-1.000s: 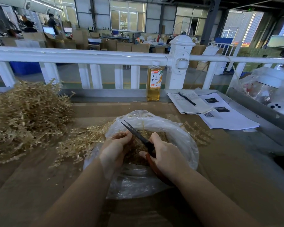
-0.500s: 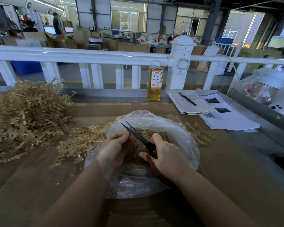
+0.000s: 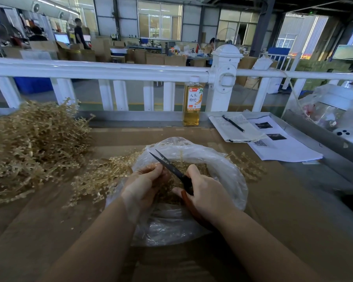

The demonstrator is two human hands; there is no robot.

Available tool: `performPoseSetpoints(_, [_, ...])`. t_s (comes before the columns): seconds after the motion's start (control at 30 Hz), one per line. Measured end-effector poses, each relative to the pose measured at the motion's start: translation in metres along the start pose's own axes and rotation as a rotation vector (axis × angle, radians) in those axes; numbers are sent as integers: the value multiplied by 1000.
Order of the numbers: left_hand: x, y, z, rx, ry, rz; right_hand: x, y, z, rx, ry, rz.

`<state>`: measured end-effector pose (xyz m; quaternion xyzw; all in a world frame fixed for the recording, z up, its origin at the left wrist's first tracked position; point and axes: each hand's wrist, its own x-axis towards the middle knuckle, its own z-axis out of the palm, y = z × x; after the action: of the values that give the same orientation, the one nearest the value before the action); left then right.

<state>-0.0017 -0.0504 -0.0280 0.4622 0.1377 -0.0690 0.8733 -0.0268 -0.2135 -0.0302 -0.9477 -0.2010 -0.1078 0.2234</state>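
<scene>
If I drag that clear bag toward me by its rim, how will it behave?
Probably floppy: the bag is thin, crinkled film slumped around its contents. It is likely light, since it holds only small golden clippings, so it may slide easily on the cardboard. The rim would probably fold before the load follows.

**One head camera, looking down close**

A single wide-angle camera rides on the person's head, facing forward and down. It's in tight: left hand (image 3: 143, 186) and right hand (image 3: 206, 192) sit just under the lens, over the clear plastic bag (image 3: 228, 176). The white metal railing (image 3: 110, 71) crosses mid-frame, with the grey-walled factory hall (image 3: 192, 19) far behind.
</scene>
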Motion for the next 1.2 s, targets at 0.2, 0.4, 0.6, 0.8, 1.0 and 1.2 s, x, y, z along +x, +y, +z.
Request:
performPoseSetpoints(0.2, [-1,-1,2,1,22,-10,2,0,-2,-31,-12,-16])
performPoseSetpoints(0.4, [-2,0,4,-7,33,-2,3,0,-2,-55,-14,-10])
performPoseSetpoints(0.6, [-3,0,6,10,35,10,3,-1,-4,-70,-9,32])
performPoseSetpoints(0.8, [-12,14,2,107,-18,-103,-2,-3,-5,-6,63,86])
performPoseSetpoints(1.0, [-19,23,0,421,-88,25,-4,-5,-8,47,96,104])
performPoseSetpoints(1.2, [-14,21,-7,359,64,103,-5,-6,-9,80,92,129])
